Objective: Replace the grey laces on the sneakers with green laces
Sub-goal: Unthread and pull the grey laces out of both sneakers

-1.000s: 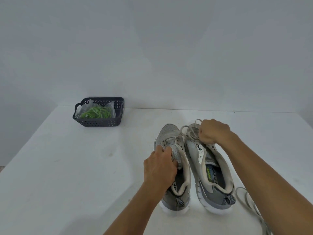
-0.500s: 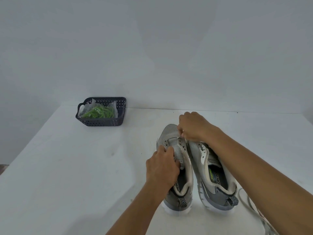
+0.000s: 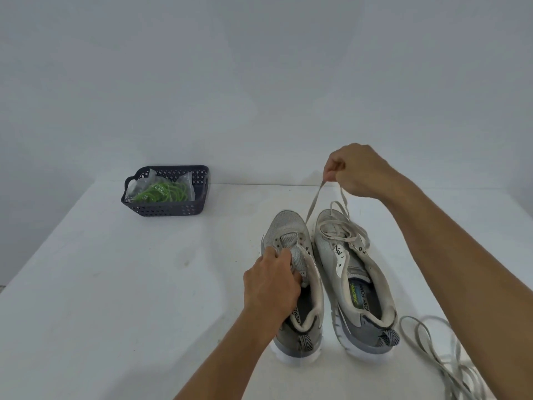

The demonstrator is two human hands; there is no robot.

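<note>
Two sneakers (image 3: 326, 272) near worktop's front edge. Left hand (image 3: 271, 287) gripped left sneaker's tongue; right hand (image 3: 357, 171) pinched grey lace (image 3: 314, 200), raised. Lace limp, light; best pinched near tip.

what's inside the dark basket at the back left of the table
Inside the basket lies a clear plastic bag holding the green laces. The bag and the basket wall cover whatever lies beneath them.

Two sneakers stand side by side on the desk (image 3: 115, 284), the left sneaker (image 3: 291, 226) just beside the right sneaker (image 3: 360, 278). A basket (image 3: 167, 209) sits far left by the back edge, a bag (image 3: 161, 190) in it. A loose lace (image 3: 438, 350) lies right of the sneakers.
</note>
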